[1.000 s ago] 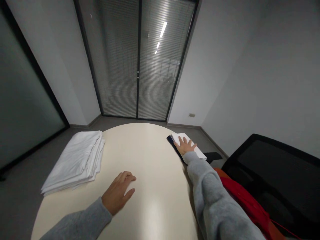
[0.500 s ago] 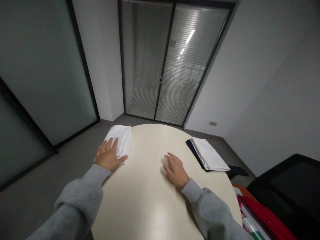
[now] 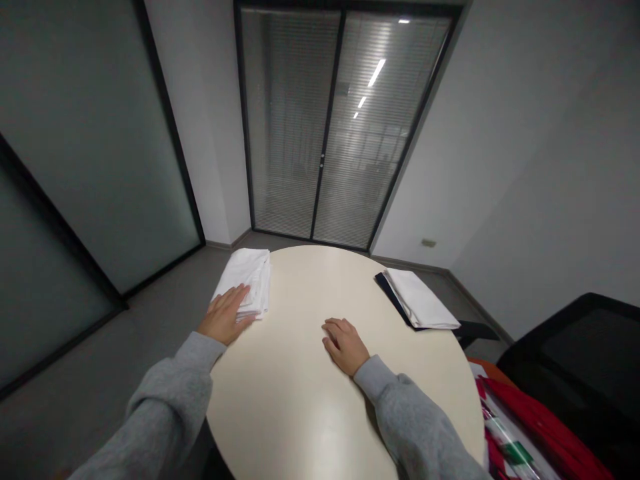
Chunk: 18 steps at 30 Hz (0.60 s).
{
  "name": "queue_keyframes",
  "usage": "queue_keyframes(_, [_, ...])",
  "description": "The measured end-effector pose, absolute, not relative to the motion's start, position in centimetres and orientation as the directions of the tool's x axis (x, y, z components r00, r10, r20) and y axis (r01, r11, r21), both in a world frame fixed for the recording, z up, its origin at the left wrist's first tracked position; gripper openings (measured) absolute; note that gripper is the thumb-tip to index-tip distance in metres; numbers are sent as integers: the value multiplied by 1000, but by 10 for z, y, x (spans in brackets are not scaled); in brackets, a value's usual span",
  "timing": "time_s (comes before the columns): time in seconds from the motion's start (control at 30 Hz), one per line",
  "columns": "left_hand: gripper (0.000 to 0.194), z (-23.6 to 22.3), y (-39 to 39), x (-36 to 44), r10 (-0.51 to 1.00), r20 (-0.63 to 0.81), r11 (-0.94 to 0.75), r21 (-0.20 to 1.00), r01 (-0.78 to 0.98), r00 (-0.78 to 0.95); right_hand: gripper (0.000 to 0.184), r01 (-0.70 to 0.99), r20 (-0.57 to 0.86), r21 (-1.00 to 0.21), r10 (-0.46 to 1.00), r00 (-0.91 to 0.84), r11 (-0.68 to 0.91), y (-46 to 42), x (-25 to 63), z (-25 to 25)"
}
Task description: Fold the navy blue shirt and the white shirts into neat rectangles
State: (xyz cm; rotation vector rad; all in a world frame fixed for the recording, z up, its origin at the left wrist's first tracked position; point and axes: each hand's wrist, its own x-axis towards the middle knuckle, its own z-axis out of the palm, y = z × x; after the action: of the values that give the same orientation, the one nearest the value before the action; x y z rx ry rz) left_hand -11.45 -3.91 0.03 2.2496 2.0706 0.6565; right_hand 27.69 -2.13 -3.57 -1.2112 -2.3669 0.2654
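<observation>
My left hand lies on the near end of a folded white cloth stack at the table's left edge. Its fingers are stretched out over the cloth, with the thumb along the near side. Near the middle of the round cream table, my right hand rests with loosely bent fingers and holds nothing. Farther right lies another folded white cloth, on top of a dark navy folded piece that shows along its left side.
A black mesh chair stands at the right, with a red item and a packaged item with green and white beside the table. Beyond the table are a glass partition with blinds and a white wall.
My left hand has its fingers closer together and sits nearer the cloth's front end. The right hand has come down and slightly left, its fingers less spread. The view has shifted slightly.
</observation>
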Motion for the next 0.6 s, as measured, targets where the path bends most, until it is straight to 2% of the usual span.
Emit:
queue_keyframes(0.03, [85,0,-39,-124,955,296,-108,331,937,5,34,713,319,-372,803,-504,595,-22,277,-37])
queue_keyframes(0.1, [82,3,-35,-143,949,270,-1,514,858,-161,34,709,323,-374,800,-505,598,-22,277,-38])
queue_keyframes(0.17, [79,9,-25,-163,925,163,141,691,709,-343,35,704,326,-380,799,-505,600,-22,277,-39])
queue_keyframes(0.2, [82,13,-19,-171,910,95,208,738,642,-404,35,701,327,-384,799,-505,600,-22,278,-39])
queue_keyframes(0.3, [89,25,4,-185,886,-35,331,745,579,-463,35,691,331,-401,798,-503,602,-22,278,-39])
queue_keyframes(0.4, [78,36,19,-185,888,-115,369,757,540,-445,35,676,334,-433,803,-494,596,-23,277,-40])
queue_keyframes(0.5, [66,48,25,-181,914,-174,345,808,478,-366,36,650,338,-488,812,-475,583,-25,277,-41])
queue_keyframes(0.6, [72,64,29,-173,952,-142,246,883,400,-271,35,601,344,-569,826,-446,561,-27,277,-42])
